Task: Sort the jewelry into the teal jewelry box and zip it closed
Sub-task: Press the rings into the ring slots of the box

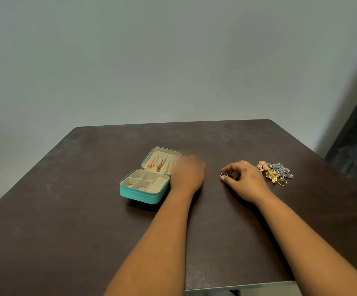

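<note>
Three earrings (161, 165) in open teal jewelry box (143, 194) lid; right fingers (226, 178) pinching ring (223, 174), left hand (189, 173) perhaps curled.

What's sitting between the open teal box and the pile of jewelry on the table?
Both hands: the left hand beside the teal box, the right hand pinching a ring near the pile, head view.

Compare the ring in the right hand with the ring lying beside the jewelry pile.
The held ring is pinched between the right hand's thumb and fingers, left of the jewelry pile; the loose ring lies untouched on the table at the pile's near edge. The held ring is partly hidden by fingertips; the loose ring shows its whole hoop. Both look gold-coloured, and neither is in the teal jewelry box yet.
</note>
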